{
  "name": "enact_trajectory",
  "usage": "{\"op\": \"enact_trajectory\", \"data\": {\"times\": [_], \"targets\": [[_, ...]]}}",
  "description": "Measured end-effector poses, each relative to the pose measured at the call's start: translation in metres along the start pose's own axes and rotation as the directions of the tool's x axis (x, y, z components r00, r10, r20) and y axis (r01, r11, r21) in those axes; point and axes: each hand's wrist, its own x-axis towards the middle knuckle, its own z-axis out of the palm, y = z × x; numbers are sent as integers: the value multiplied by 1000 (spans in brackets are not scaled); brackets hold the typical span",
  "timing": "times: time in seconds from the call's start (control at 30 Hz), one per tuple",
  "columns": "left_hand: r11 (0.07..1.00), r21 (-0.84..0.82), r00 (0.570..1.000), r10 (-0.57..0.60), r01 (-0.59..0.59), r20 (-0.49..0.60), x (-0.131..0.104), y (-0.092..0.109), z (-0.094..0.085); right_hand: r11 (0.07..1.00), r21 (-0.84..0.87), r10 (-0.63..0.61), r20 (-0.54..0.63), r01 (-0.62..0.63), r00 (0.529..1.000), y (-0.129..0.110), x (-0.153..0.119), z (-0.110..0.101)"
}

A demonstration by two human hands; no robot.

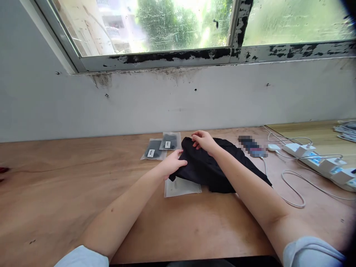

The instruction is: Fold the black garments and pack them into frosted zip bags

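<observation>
A black cloth (210, 168), which looks like a folded garment, lies bunched on the wooden table in front of me. At its left edge is my left hand (172, 165), thumb and forefinger spread apart against the fabric; its other fingers are partly hidden. Over the cloth's upper left part, my right hand (204, 141) has its fingers bent and drawn together at the fabric. A pale, flat plastic bag (182, 188) sticks out from under the cloth's lower left side. Two frosted bags with dark contents and white labels, one nearer bag (154, 149) and one farther bag (170, 141), overlap beyond my left hand.
Right of the cloth lies a pixelated phone-like object (252, 146) with a white cable (302, 202) looping nearby. A white power strip (319, 163) with plugged-in chargers stands at the right. The wall (139, 104) and window frame (167, 57) bound the table's back.
</observation>
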Motion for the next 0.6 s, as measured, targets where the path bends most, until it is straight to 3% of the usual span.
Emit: {"op": "enact_trajectory", "data": {"times": [0.03,0.1,0.17,0.27,0.37,0.43,0.53,0.6], "targets": [[998,42,999,-46,45,9,-2,0,-6,983,-177,-51,-23,46,998,7,5,-10],[987,134,993,-98,88,72,-5,-2,-16,839,-534,-107,26,104,994,26,12,-34],[951,308,984,-63,9,166,-8,-6,-21,711,-702,15,70,38,997,47,16,-59],[808,572,969,-6,-142,248,-11,-10,-20,701,-710,224,139,-60,965,72,17,-86],[664,731,970,-32,-159,240,-16,-7,-11,728,-683,244,172,-63,954,86,18,-97],[580,797,977,-14,-165,212,-21,-2,-1,692,-720,239,149,-61,959,91,20,-97],[499,811,950,211,-305,228,-26,5,24,630,-774,230,108,-63,967,93,25,-94],[520,696,862,392,-495,320,-29,8,44,619,-785,192,106,-37,976,94,26,-92]]}}
